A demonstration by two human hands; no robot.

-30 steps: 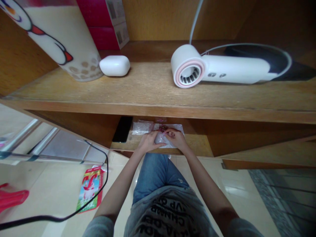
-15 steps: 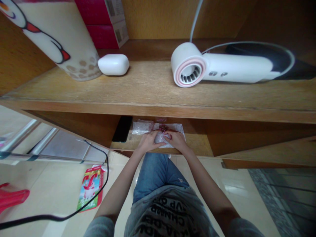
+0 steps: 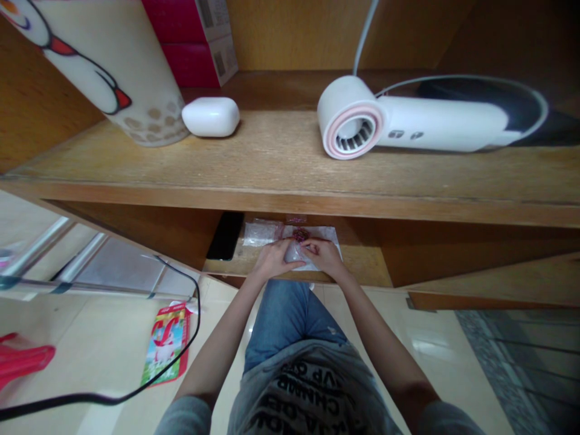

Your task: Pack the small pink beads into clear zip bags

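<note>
Since the dark-red cluster [image 3: 299, 234] is out on the white sheet [image 3: 330, 232] on the lower shelf [image 3: 365, 263], I'd guess it's midway with fiddling left, left hand [image 3: 273, 258] loosely spread, right hand [image 3: 324, 254] curled, can't tell around what.

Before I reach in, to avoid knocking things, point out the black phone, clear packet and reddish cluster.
Black phone [image 3: 225, 235]: head view, middle of its face.
Clear packet [image 3: 261, 232]: head view, crinkled top.
Reddish cluster [image 3: 300, 234]: head view, visible middle.

Lower shelf [image 3: 362, 260] free rightward, phone [image 3: 225, 235] at left
</note>
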